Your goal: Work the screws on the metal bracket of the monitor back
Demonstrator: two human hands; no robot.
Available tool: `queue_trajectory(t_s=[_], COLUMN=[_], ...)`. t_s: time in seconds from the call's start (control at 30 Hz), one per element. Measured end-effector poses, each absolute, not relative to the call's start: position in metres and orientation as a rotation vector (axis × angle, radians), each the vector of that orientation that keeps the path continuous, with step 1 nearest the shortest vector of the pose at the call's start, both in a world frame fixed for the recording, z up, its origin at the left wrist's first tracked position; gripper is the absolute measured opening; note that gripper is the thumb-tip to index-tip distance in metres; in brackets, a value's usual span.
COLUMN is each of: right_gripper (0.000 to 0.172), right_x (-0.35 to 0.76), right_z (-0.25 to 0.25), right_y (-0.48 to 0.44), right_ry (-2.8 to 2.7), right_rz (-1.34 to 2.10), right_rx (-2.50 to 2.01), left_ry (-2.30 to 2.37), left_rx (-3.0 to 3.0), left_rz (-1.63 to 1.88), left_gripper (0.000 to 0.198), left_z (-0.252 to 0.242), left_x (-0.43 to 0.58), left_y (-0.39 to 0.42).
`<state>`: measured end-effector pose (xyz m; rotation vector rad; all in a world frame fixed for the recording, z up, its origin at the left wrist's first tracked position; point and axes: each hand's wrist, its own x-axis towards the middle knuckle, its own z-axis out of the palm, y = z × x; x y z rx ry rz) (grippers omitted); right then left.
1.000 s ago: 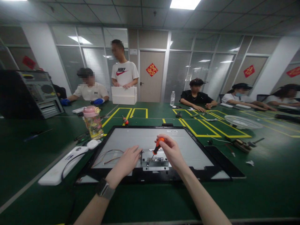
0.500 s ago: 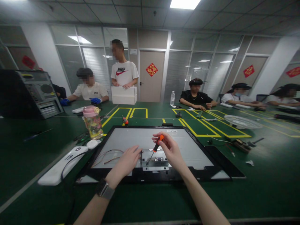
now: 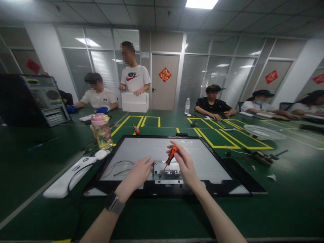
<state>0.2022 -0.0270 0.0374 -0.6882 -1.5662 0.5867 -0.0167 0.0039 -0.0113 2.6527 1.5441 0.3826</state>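
A flat display panel (image 3: 149,148) with a black frame lies face down or up, I cannot tell which, in front of me. On its near part sits a metal bracket (image 3: 159,167) with connectors (image 3: 172,172). My right hand (image 3: 186,162) holds a screwdriver (image 3: 171,155) by its orange and black handle, between thumb and fingers. The shaft slants down to the left, its tip at the bracket near the connectors. My left hand (image 3: 138,173) lies flat beside the bracket's left edge, fingers stretched out. Thin wires (image 3: 117,167) curl on the panel left of that hand.
To the left are a white power bank-like device (image 3: 67,179) with a black cable, a pink-lidded bottle (image 3: 101,131) and a computer case (image 3: 37,99). Right of the panel lie a black slab (image 3: 244,175) and small parts (image 3: 263,157). Several people sit or stand across the green table (image 3: 162,216).
My right hand's fingers have shifted on the screwdriver handle, with the tip still at the bracket. My left hand stays in place. Across the table, the standing person has lifted one hand off the white box.
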Motion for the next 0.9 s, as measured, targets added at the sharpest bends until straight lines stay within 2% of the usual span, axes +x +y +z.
queue_trajectory(t_s=[0.17,0.37,0.53,0.77,0.9], right_gripper=[0.038,0.021,0.035,0.023,0.03], right_x=[0.204,0.202,0.204,0.203,0.204], right_z=[0.036,0.039,0.039,0.038,0.041], right_y=[-0.023,-0.024,-0.026,-0.023,-0.027], right_ry=[-1.557,-1.542,-1.588,-1.515,-1.547], right_rz=[0.644,0.342,0.466,0.352,0.481], right_rx=[-0.699,-0.808,-0.726,-0.78,-0.709], left_ry=[1.567,1.55,1.56,1.567,1.562], left_rx=[2.651,2.654,2.655,2.637,2.664], left_rz=[0.328,0.395,0.393,0.363,0.337], left_gripper=[0.04,0.038,0.038,0.039,0.039], left_z=[-0.008,-0.011,-0.013,-0.005,-0.003], left_x=[-0.016,-0.016,-0.017,-0.014,-0.013], left_y=[0.003,0.005,0.005,0.001,0.0])
